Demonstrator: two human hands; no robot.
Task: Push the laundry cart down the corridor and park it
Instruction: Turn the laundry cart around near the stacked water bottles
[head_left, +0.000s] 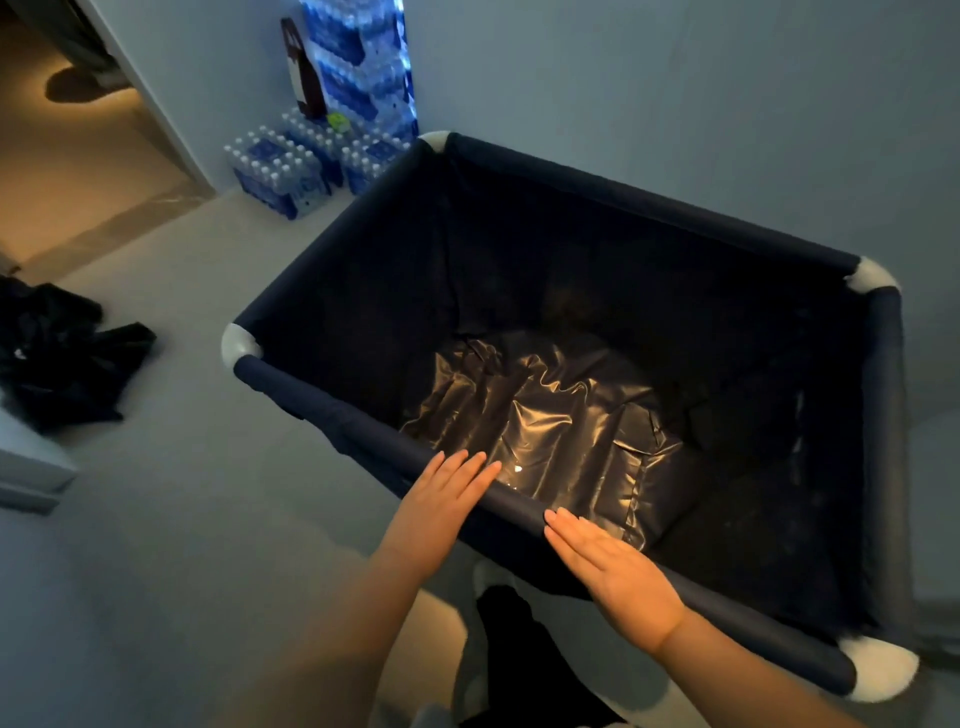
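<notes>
The laundry cart (332, 410) is a dark navy fabric bin with white corner joints, and it fills the middle and right of the head view. Black plastic sheeting (561, 431) lies crumpled on its bottom. My left hand (441, 509) lies flat, fingers straight and together, against the near rim bar. My right hand (608, 571) rests flat on the same bar a little to the right. Neither hand is curled around the bar. The cart's far side stands close to the pale wall.
Stacked packs of bottled water (311, 161) stand against the wall beyond the cart's far left corner. A heap of dark cloth (57, 358) lies on the floor at the left. An open doorway (78, 130) to a warmly lit floor is at the top left.
</notes>
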